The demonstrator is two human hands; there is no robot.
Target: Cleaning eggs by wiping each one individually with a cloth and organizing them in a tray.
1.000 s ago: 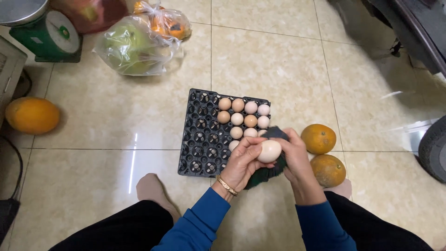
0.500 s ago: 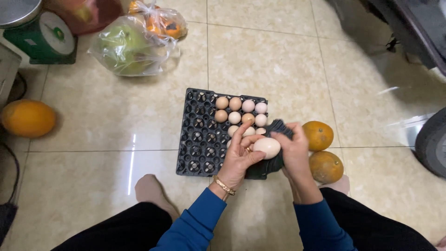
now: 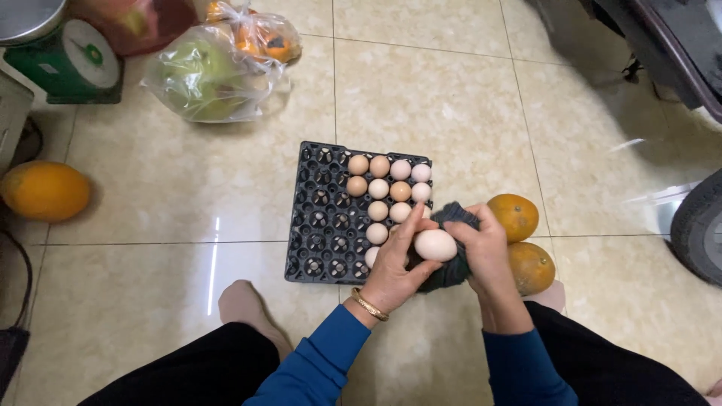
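Both hands meet | left hand (image 3: 393,265) fingers grasp egg (image 3: 435,245) | right hand (image 3: 485,252) clutches cloth (image 3: 451,271)

Both arms wear long, bright blue sleeves of a soft knit fabric, ending at the wrists with snug cuffs. A thin gold-coloured bangle circles the wrist of the left hand (image 3: 395,271). The right hand (image 3: 487,252) is bare, with no ring or band showing. The legs are covered in plain black trousers, and both feet are bare, without socks or shoes.
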